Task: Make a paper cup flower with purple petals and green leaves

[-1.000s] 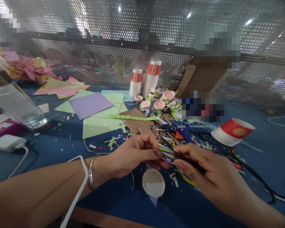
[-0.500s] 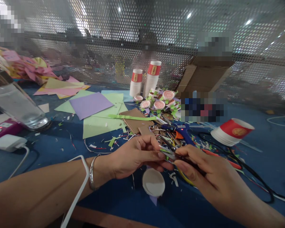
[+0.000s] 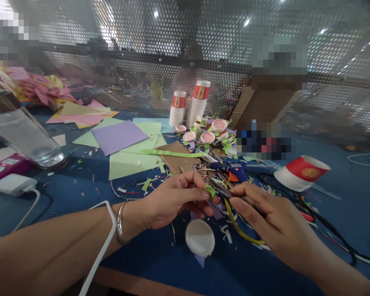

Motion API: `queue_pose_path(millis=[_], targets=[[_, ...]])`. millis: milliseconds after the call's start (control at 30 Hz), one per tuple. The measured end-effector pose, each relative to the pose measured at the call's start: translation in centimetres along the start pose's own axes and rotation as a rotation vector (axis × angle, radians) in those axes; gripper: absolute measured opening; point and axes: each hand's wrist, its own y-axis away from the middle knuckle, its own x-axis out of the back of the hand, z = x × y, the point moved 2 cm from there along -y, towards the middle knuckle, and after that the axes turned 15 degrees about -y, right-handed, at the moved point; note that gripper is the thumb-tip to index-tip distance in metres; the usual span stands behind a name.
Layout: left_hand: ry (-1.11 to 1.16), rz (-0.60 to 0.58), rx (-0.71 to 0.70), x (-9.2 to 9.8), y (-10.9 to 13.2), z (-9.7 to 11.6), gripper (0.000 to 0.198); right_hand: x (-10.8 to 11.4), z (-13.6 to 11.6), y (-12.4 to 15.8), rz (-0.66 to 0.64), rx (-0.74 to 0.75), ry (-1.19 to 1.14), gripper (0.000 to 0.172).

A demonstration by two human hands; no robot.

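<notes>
Left hand (image 3: 179, 198): grip is pinching green paper slip (image 3: 210, 190); right hand (image 3: 267, 218): grip is holding slim metal tool (image 3: 222, 190) beside it; steadiness is probably helping most.

Paper scrap (image 3: 210, 190) in left grip (image 3: 175, 200): lime green. Cup (image 3: 300, 172) beyond right grip (image 3: 265, 218): red and white, gold emblem. Disc (image 3: 200, 238) below left grip: off-white. Sheet (image 3: 120, 137) beyond left grip: purple. Table (image 3: 135, 267): blue.
</notes>
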Motion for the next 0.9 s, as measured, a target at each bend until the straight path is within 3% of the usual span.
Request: queue_pose_path(millis=[333, 900], targets=[[-0.200, 0.055, -0.024, -0.16, 0.02, -0.12, 0.031, -0.24, 0.38, 0.13, -0.122, -0.016, 0.001, 0.031], [-0.225, 0.039, -0.017, -0.46, 0.16, 0.19, 0.027, -0.20, 0.16, 0.39, -0.149, 0.003, 0.064, 0.034]])
